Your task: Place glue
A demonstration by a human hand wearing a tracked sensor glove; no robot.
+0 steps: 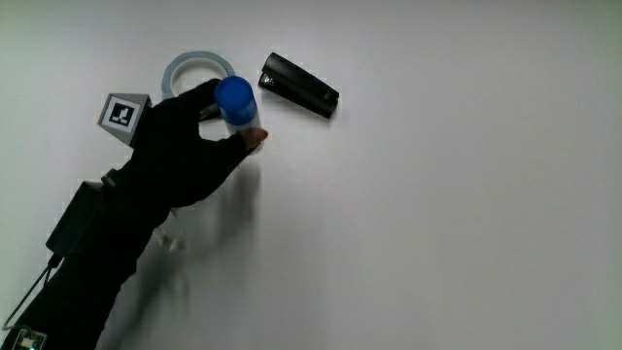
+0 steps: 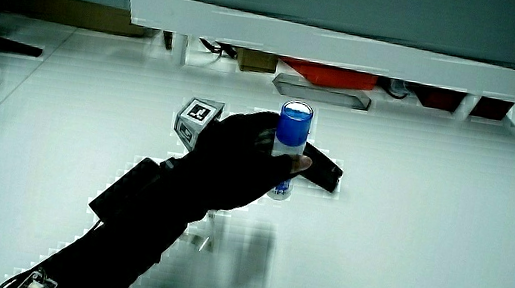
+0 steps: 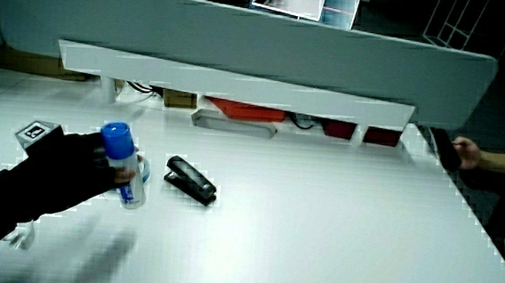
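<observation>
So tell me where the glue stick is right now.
The glue stick is upright in the hand, blue cap up, between the tape ring and the black stapler; in a side view it stands beside the stapler.

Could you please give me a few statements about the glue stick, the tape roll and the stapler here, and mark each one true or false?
1. The hand has its grip closed around the glue stick. True.
2. The glue stick's cap is red. False: the cap is blue.
3. The glue stick is held roughly upright, cap upward, in both side views. True.
4. The black stapler stands on top of the tape roll. False: it lies on the table beside the roll, apart from it.
5. The patterned cube sits on the back of the hand. True.
6. The stapler is in the hand's grip. False: it lies untouched on the table.
</observation>
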